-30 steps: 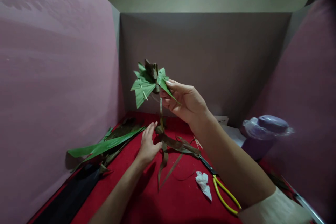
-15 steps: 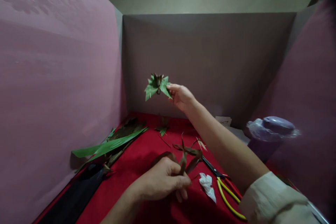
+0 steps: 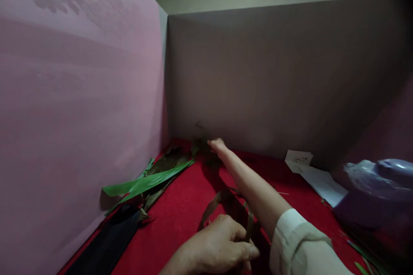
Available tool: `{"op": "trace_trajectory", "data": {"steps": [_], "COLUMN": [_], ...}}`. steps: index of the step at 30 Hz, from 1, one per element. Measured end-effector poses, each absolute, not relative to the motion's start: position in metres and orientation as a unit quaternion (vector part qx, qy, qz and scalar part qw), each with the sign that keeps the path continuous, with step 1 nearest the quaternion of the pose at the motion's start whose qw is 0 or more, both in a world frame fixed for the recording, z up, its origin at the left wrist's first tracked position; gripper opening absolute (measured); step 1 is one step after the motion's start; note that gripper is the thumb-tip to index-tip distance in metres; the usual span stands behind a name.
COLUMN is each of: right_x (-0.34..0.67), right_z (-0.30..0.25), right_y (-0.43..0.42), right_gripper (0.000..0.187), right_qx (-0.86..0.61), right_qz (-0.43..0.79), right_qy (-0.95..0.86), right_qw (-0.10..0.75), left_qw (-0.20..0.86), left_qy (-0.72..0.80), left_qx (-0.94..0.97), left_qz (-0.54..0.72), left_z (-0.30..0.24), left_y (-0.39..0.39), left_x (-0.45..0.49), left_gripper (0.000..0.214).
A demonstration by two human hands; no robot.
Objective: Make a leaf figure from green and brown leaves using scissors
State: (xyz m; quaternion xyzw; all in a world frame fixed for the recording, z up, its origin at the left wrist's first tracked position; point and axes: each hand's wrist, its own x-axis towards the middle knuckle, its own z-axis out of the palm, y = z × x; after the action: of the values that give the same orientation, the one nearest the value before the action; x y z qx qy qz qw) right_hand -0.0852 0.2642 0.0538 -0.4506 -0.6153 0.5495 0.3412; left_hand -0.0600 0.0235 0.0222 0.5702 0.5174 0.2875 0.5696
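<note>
My right hand (image 3: 217,145) stretches far out to the back of the red cloth, its fingers pinched at the edge of a dark, blurred leaf ornament (image 3: 200,144). Shadow hides exactly where the fingertips meet it. Close to me, my left hand (image 3: 222,240) is closed on a brown dried leaf strip (image 3: 250,221). Part of the strip loops up behind the knuckles (image 3: 210,209), and my right forearm covers some of what lies beyond.
A long green leaf (image 3: 148,182) and a black bag-like object (image 3: 103,240) lie along the left wall. At the right are white papers (image 3: 322,180) and a purple container with clear plastic (image 3: 371,202). A grey panel (image 3: 274,77) closes off the back.
My right hand has gone down and away with the leaf ornament, from mid-air to the back of the cloth. My left hand keeps the brown strip. The view has turned right.
</note>
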Motion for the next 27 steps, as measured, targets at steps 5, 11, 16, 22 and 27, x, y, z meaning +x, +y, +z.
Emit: {"op": "trace_trajectory", "data": {"steps": [5, 11, 16, 22, 27], "right_x": [-0.045, 0.029, 0.075, 0.091, 0.095], "right_z": [0.065, 0.082, 0.061, 0.031, 0.016], "right_y": [0.261, 0.197, 0.115, 0.049, 0.035], "right_gripper": [0.026, 0.016, 0.02, 0.025, 0.031], "right_qx": [-0.458, -0.406, -0.359, -0.318, -0.349], "right_qz": [0.475, 0.43, 0.442, 0.496, 0.399], "right_qy": [-0.648, -0.667, -0.677, -0.688, -0.724], "right_qw": [0.38, 0.454, 0.466, 0.425, 0.443], "left_qw": [0.587, 0.591, 0.565, 0.59, 0.604], "left_qy": [0.489, 0.479, 0.468, 0.436, 0.426], "left_qx": [0.555, 0.485, 0.437, 0.408, 0.413], "left_qz": [0.327, 0.431, 0.52, 0.544, 0.533], "left_z": [0.019, 0.027, 0.03, 0.038, 0.045], "left_y": [0.026, 0.034, 0.038, 0.035, 0.031], "left_x": [-0.059, -0.06, -0.065, -0.06, -0.054], "left_gripper": [0.023, 0.033, 0.036, 0.033, 0.029]}}
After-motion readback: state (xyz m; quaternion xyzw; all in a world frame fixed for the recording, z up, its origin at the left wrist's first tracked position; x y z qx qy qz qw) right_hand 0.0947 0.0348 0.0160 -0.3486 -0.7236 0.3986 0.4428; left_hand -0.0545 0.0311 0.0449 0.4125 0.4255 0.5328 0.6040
